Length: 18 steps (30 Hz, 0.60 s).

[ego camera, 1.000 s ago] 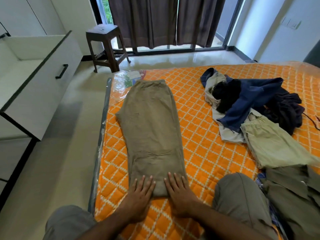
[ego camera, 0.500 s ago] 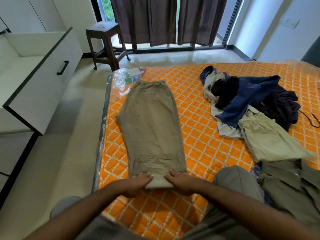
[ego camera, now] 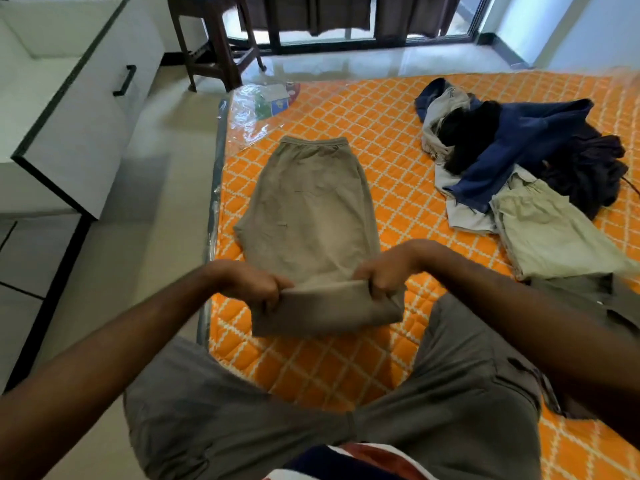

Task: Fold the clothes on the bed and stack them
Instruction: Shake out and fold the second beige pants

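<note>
White drawer unit [ego camera: 74,109] with a black handle stands at the far left on the pale floor, and a dark wooden stool [ego camera: 211,39] sits beyond it near the window. Clear plastic wrapping [ego camera: 258,109] covers the near-left corner of the bed [ego camera: 388,140], whose orange quilted cover carries a white diamond pattern. Khaki trousers [ego camera: 311,209] lie lengthwise on the left part of the bed, waistband at the far end and the near hem lifted off the cover. The left hand [ego camera: 254,284] is clenched on the left corner of that raised hem, fingers curled over the cloth. The right hand [ego camera: 384,271] pinches the right corner in the same way, so the hem hangs as a folded flap between both fists, above the person's grey-clad knees. To the right, well apart from the trousers, a loose heap of clothes [ego camera: 512,147] rests on the cover: a navy garment, a black one, a pale grey piece and something dark purple. Just in front of the heap lies a light green garment [ego camera: 550,233], and an olive shirt [ego camera: 595,299] sits at the right edge beside the person's forearm.
</note>
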{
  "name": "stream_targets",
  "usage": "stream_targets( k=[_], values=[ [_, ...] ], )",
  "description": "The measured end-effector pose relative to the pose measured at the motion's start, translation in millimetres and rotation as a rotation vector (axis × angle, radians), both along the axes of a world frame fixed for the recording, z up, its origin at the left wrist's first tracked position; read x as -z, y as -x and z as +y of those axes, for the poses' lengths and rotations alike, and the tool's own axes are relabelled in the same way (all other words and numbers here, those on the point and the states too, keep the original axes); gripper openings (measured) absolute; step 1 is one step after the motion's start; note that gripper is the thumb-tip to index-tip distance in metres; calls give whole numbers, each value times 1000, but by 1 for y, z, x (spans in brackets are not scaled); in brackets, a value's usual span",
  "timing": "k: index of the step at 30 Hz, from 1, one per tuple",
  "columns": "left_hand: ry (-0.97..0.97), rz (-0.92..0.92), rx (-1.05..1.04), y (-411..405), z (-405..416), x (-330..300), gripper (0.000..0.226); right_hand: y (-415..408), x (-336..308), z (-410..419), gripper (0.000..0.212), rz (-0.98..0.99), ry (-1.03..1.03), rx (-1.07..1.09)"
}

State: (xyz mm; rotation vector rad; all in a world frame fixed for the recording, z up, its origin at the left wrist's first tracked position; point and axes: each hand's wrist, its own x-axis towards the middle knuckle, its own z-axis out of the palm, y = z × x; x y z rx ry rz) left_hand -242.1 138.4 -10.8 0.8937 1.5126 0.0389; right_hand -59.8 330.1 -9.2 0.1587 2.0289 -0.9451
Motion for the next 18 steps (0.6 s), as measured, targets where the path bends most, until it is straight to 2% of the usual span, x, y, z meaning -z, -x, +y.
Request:
stream_targets(
  k=[3,5,7,8,9,11,14,16,18],
  values=[
    [-239,173,-26,36,28,-11,45,38,-11,43,30,195,-235,61],
    [-480,479,-81,60,44,-5,53,54,-4,61,42,419,-516,192],
    [-776,892,-95,76,50,13,59,55,11,58,58,589,-845,325],
    [-862,1028,-65,81,51,23,61,53,25,53,64,631,-950,337],
    [-902,1086,-20,79,49,38,62,49,42,44,70,653,-971,321],
    [-781,991,155,60,40,72,63,37,83,22,83,581,-827,221],
    [-422,920,462,8,15,126,87,10,136,-16,100,329,-745,7],
    [-309,911,440,-14,3,154,87,-4,158,-33,101,276,-778,7],
    [-316,953,407,-23,0,167,82,-9,168,-37,82,363,-815,79]
  ],
)
